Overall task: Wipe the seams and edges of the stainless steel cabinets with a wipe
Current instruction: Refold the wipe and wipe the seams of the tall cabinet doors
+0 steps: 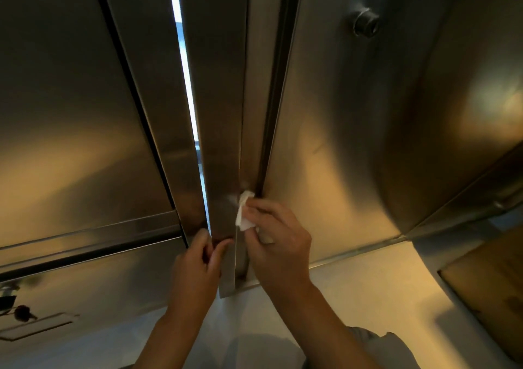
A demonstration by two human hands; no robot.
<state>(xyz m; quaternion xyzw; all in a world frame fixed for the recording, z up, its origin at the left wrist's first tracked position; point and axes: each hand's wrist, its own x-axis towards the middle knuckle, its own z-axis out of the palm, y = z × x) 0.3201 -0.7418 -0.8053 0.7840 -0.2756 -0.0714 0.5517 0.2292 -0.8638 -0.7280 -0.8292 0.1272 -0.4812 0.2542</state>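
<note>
Scene: a person works low on a steel cabinet (353, 142), at the open door's edge (223, 170).
Right hand (278, 241): fingers pinch a folded white wipe (244, 213), pressed to the dark seam (271, 114).
Left hand (195, 269): fingers curled round the door edge, steadying it.
Progress: the wipe sits near the seam's foot; the seam above and other edges likely remain.
</note>
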